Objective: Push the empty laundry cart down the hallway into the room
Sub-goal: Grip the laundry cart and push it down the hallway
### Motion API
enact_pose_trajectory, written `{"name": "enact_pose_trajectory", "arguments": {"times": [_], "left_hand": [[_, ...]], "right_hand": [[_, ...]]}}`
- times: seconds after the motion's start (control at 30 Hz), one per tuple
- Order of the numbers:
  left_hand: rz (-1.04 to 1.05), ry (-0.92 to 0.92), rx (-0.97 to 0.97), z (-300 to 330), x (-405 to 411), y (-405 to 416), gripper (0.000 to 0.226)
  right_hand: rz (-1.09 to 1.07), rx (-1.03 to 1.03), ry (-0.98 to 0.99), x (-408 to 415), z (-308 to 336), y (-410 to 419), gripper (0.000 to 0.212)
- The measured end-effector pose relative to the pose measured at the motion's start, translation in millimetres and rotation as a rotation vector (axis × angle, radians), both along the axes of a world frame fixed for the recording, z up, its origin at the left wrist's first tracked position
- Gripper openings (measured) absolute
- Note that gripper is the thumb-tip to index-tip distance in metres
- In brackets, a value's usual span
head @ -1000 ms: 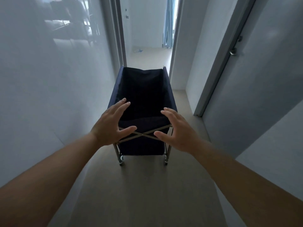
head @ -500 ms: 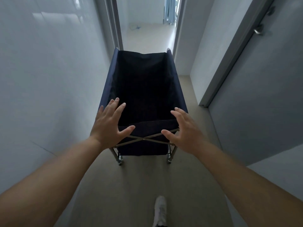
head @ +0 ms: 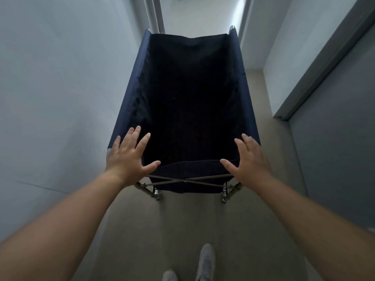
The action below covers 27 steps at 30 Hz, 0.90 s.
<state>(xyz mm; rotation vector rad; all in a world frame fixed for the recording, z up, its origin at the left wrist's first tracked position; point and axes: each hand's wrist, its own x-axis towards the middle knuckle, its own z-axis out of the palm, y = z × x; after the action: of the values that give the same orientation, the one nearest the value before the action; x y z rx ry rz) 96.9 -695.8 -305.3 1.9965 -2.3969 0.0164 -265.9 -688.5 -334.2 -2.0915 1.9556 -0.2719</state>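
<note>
Head view looks down a narrow hallway at the laundry cart [head: 188, 102], a dark blue fabric bin on a metal frame, its inside dark with nothing visible in it; its far end sits at the doorway [head: 200, 15] of the bright room ahead. Left hand [head: 126, 159] is spread flat, fingers splayed, over the near left corner of the rim; right hand [head: 248, 159] is likewise wide open over the near right corner; neither is closed around anything, and whether the palms actually press on the rim I cannot tell. To push well, I judge both palms should bear evenly so the casters [head: 157, 194] track straight; the wall [head: 60, 88] at left is close, so keep the bin centred between the door jambs and advance with short steps.
</note>
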Motion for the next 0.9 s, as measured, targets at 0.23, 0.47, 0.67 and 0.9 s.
{"name": "enact_pose_trajectory", "arguments": {"times": [0.23, 0.47, 0.67, 0.9], "left_hand": [[0.072, -0.117, 0.101, -51, 37, -22, 0.096], [-0.061, -0.193, 0.154, -66, 55, -47, 0.095], [-0.194, -0.173, 0.132, -65, 60, -64, 0.09], [-0.192, -0.133, 0.1, -63, 65, -101, 0.093]], "right_hand": [[0.07, -0.029, 0.208, 2, -37, -30, 0.086], [0.056, -0.069, 0.328, 5, -48, -51, 0.086], [0.079, -0.077, 0.368, 3, -50, -63, 0.091], [0.068, -0.081, 0.379, 6, -53, -99, 0.09]]}}
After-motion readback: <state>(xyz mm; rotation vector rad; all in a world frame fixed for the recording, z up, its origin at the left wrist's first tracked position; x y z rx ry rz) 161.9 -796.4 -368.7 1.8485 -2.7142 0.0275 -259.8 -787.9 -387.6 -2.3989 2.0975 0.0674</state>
